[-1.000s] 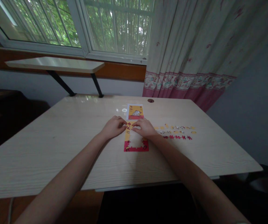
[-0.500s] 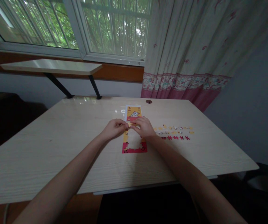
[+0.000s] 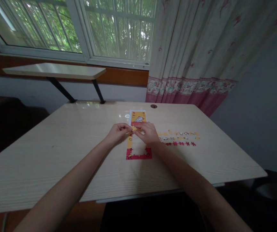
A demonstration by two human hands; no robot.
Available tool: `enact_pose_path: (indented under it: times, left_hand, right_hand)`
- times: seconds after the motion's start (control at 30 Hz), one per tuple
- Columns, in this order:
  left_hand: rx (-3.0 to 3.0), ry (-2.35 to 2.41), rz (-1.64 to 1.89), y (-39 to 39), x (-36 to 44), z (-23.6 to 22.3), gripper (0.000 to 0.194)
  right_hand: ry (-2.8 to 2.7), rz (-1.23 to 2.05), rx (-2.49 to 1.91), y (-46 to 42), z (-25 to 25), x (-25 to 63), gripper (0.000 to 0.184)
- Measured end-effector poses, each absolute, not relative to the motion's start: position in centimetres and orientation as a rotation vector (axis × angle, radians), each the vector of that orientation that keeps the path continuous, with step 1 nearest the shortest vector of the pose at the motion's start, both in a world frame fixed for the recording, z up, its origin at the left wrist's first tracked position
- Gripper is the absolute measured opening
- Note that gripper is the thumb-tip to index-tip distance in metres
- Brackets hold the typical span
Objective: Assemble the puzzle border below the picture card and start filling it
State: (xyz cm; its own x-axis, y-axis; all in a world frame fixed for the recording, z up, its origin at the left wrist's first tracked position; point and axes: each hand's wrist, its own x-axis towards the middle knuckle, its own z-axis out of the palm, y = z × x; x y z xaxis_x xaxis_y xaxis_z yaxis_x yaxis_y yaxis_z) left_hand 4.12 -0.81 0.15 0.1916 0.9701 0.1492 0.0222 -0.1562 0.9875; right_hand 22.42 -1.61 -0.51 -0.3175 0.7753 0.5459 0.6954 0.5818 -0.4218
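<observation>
A small yellow puzzle piece (image 3: 133,128) is pinched between my left hand (image 3: 119,132) and my right hand (image 3: 150,132), fingertips of both on it. Beneath them lies the jigsaw puzzle frame (image 3: 138,157), its red lower border joined and its middle showing bare table. My right hand hides part of the frame's right side. Just beyond my fingers is a picture sheet (image 3: 138,116) in yellow and red with a white cartoon animal. Right of my right hand, loose puzzle pieces (image 3: 181,143) lie in rows, yellow and white behind, red in front.
The pale wooden desk (image 3: 68,154) extends to both sides. A raised shelf (image 3: 56,71) on black supports stands at its back left. A round cable hole (image 3: 153,106) is near the back edge. Behind are a window (image 3: 119,32) and a patterned curtain (image 3: 191,58).
Both hands stay at nearly the same spot. The fingers have shifted slightly, and more of the yellow piece shows between them. The view has tilted a little.
</observation>
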Motion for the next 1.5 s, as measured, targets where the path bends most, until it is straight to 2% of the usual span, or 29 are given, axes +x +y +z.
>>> enact_pose_path:
  times: [0.3, 0.6, 0.83, 1.07, 1.3, 1.5]
  left_hand:
    - [1.458, 0.983, 1.150, -0.7, 4.0, 0.1, 0.024]
    - [1.488, 1.050, 1.200, -0.3, 3.7, 0.2, 0.017]
    - [1.825, 1.323, 1.094, 0.6, 2.3, -0.8, 0.022]
    - [2.376, 1.466, 0.837, 0.1, 1.8, -0.2, 0.028]
    - [2.497, 1.493, 0.762, 0.1, 1.8, -0.1, 0.031]
    - [2.518, 1.487, 0.787, 0.3, 1.5, -0.4, 0.031]
  right_hand:
    - [-2.131, 0.019, -1.132, -1.7, 0.2, 23.3, 0.030]
    - [-2.118, 0.063, -1.148, -1.9, 0.9, 23.9, 0.028]
    - [-2.051, -0.030, -1.167, -2.3, 1.8, 24.8, 0.026]
    - [-1.972, -0.126, -1.360, -4.1, 2.3, 33.1, 0.022]
    - [-1.702, 0.009, -1.852, -7.1, 0.8, 44.4, 0.034]
    - [-1.751, 0.099, -2.057, -8.5, 0.6, 47.3, 0.040]
